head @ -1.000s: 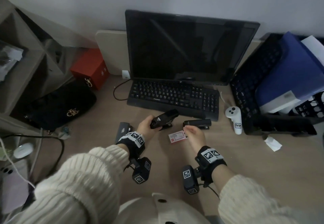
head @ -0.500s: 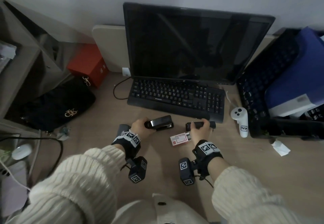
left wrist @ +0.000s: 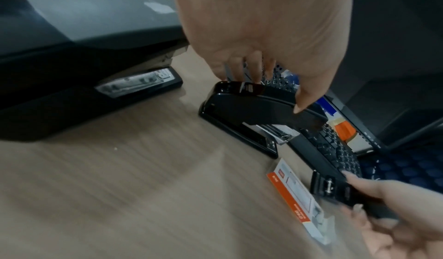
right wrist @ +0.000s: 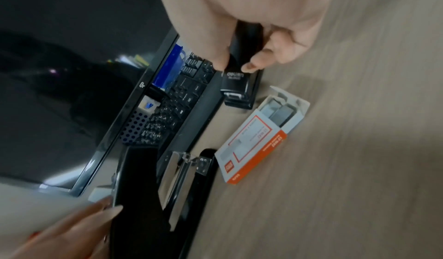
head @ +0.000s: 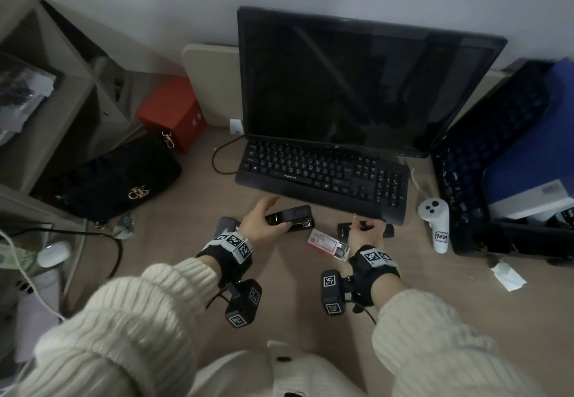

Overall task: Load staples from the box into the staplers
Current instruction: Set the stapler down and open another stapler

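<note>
The person works at a wooden desk (head: 174,241) in front of a keyboard (head: 323,176) and a dark monitor (head: 357,86). Three staplers are in play.

**Grip state.** The left hand (head: 259,224) grips the middle stapler (head: 292,217) from above, thumb on the near side and fingers on the far side; the left wrist view shows its lid lifted slightly and the metal magazine exposed beneath. The right hand (head: 363,232) is curled around the right stapler (right wrist: 238,85), thumb and fingertips pinching its top cover. That stapler rests on the desk against the near edge of the keyboard.

**Location of supplies.** The staple box (right wrist: 258,136), white with an orange edge, lies flat on the desk between the two hands, just near of both staplers. Its end flap is open, and strips of staples show inside. A larger grey stapler (left wrist: 79,41) sits to the left, untouched.

**Step in hand.** Judged from the frames, the step is positioning and opening the staplers; no staple strip is in either hand.

**Next move.** One hand must release its stapler and draw a strip from the open end of the box. The other hand should hold the lid fully open, so the strip drops squarely into the magazine channel.
</note>
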